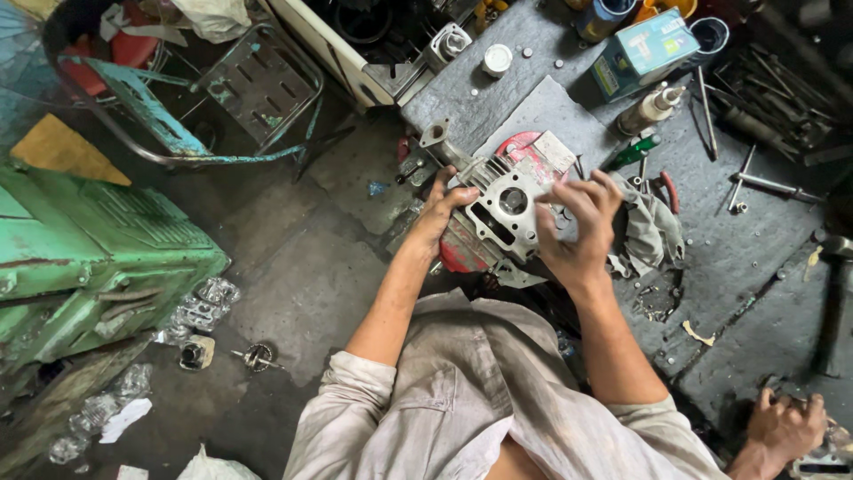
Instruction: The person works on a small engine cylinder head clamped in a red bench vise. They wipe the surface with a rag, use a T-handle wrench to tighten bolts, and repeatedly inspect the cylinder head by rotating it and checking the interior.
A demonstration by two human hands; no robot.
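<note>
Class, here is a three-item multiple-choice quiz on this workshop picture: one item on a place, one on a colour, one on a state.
1. Where does the white-capped spray can lie?
A. On the grey bench beside the box
B. On the floor by the green machine
C. In the person's lap

2. What colour is the machine housing on the floor?
A. Yellow
B. Green
C. Black

3. How is the finned metal engine part held?
A. Lying untouched
B. Between left hand and right hand
C. Hanging from a hook

Answers: 1 A, it rests on the bench surface; 2 B, its paint is green; 3 B, both hands grip its sides.
</note>
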